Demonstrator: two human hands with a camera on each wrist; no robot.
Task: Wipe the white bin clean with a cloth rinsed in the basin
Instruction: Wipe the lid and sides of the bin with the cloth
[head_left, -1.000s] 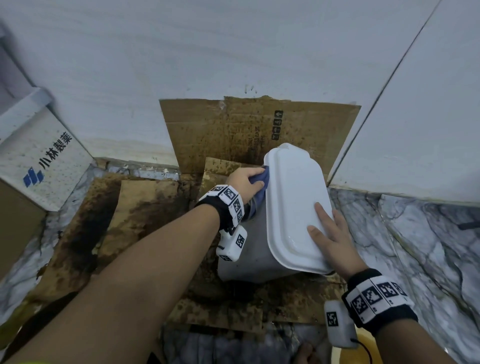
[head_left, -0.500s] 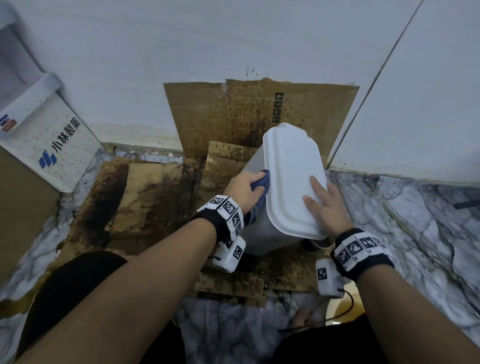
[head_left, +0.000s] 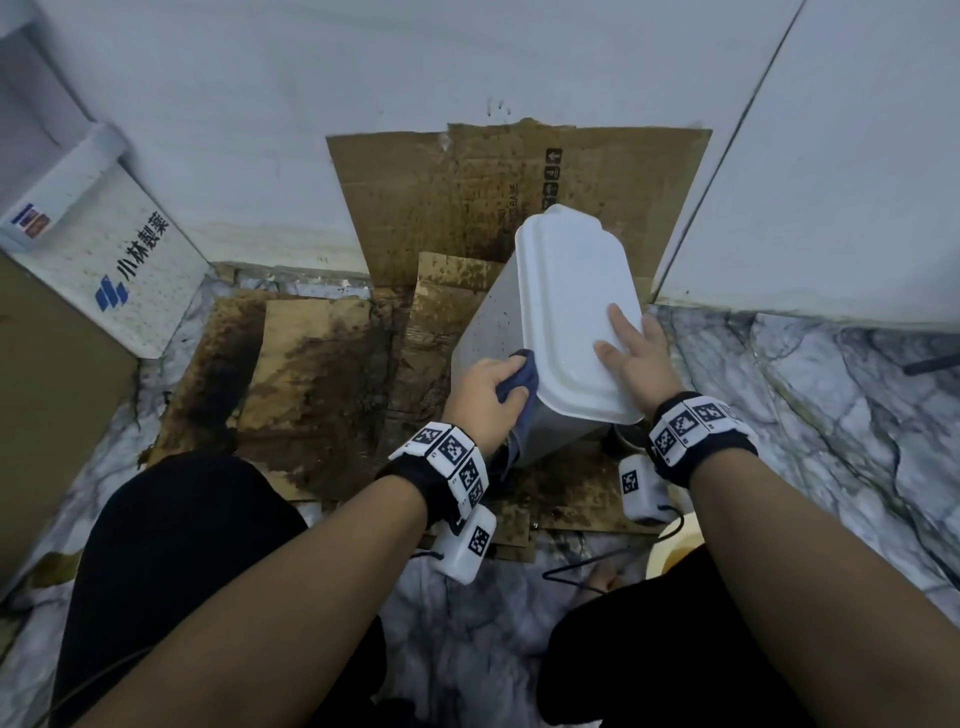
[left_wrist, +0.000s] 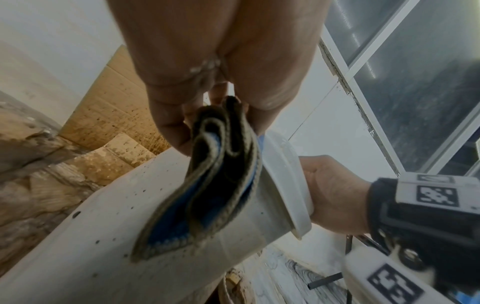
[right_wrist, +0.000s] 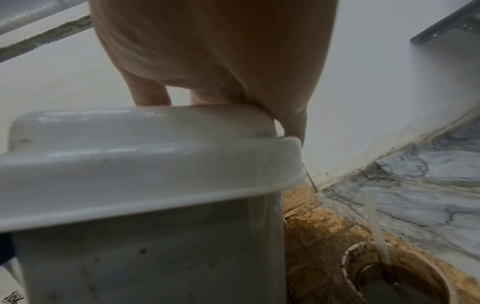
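Observation:
The white bin (head_left: 493, 332) stands tilted on stained cardboard with its lid (head_left: 566, 306) on, its grey side speckled with dark spots (left_wrist: 109, 222). My left hand (head_left: 480, 389) grips a folded blue cloth (head_left: 519, 387) and holds it against the bin's left side just under the lid rim; the left wrist view shows the cloth (left_wrist: 207, 195) hanging between fingers and thumb. My right hand (head_left: 631, 353) lies flat on the lid's near right part, fingers straight, and in the right wrist view its fingers (right_wrist: 153, 92) press the lid (right_wrist: 130, 164).
Wet, dirty cardboard (head_left: 311, 374) covers the floor and leans on the wall (head_left: 467, 197). A white printed box (head_left: 104, 249) stands at the left. A round pot of dark water (right_wrist: 397, 279) sits by the bin's right foot. A yellow basin edge (head_left: 670, 551) shows near my right knee.
My left hand has drawn the cloth down the bin's left side toward me, along under the lid rim. The right hand stayed flat on the lid. My head rose, widening the view.

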